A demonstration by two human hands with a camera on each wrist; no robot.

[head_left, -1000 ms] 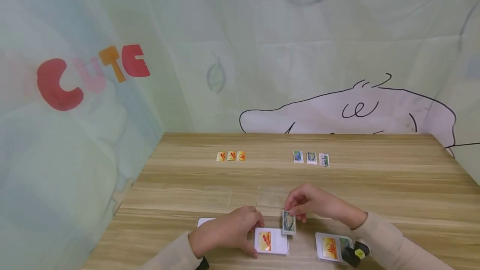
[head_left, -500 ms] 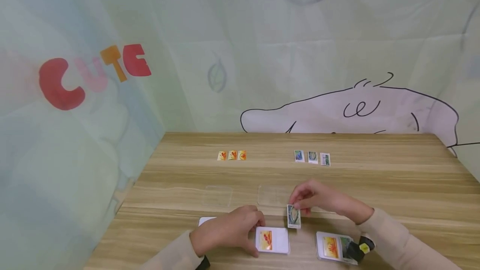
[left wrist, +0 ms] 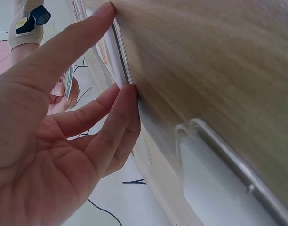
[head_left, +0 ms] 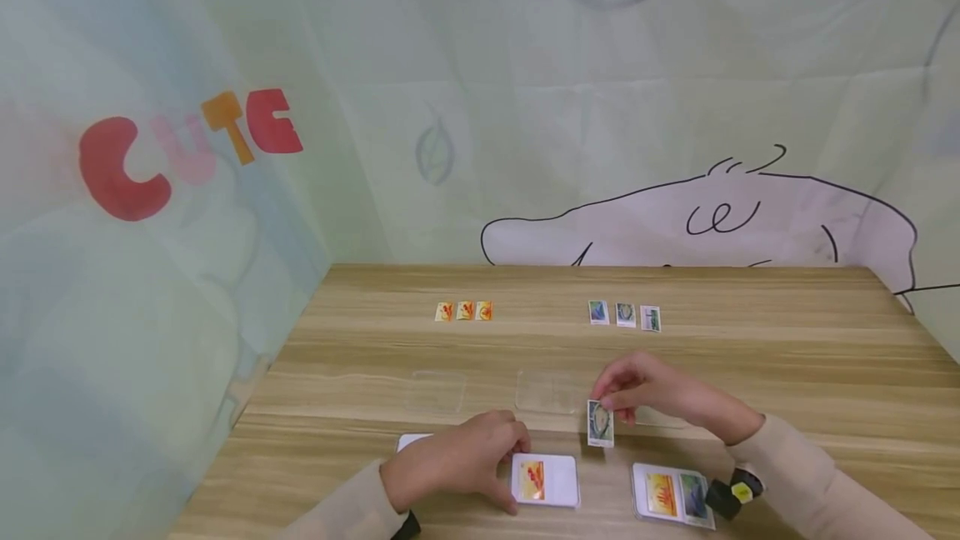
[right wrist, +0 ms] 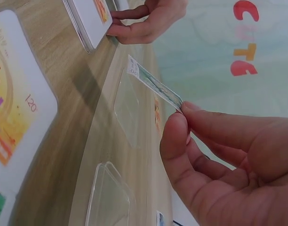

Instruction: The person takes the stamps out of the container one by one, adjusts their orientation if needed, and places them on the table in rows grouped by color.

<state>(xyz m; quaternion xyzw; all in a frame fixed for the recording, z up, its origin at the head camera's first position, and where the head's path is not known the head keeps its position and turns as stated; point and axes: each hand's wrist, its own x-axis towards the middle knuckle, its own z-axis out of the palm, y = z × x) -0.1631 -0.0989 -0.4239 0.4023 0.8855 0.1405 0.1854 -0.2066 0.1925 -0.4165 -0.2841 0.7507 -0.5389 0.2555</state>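
Note:
My right hand (head_left: pixel 660 394) pinches a postage stamp (head_left: pixel 600 425) with a bowl-shaped green and grey picture between thumb and fingers, raised above the table. In the right wrist view that stamp (right wrist: pixel 156 87) is tilted, its free end pointing away from the fingertips. My left hand (head_left: pixel 468 452) holds the left end of a flat white case (head_left: pixel 561 482), thumb at one corner and fingers at the other. On the case's left half lies an orange-and-yellow stamp (head_left: pixel 532 480); its right half is bare white. Part of the case's left edge is hidden by the hand.
Another white case (head_left: pixel 637 494) at right bears an orange stamp (head_left: pixel 662 494) and a blue-green stamp (head_left: pixel 694 497). A third case (head_left: pixel 411 440) is mostly behind my left hand. Clear lids (head_left: pixel 435 392) lie beyond. Orange stamps (head_left: pixel 465 311) and bluish stamps (head_left: pixel 626 315) form far rows.
The right hand has carried the pinched stamp from over the case's right edge up and to the right, away from it. My left hand stays on the case.

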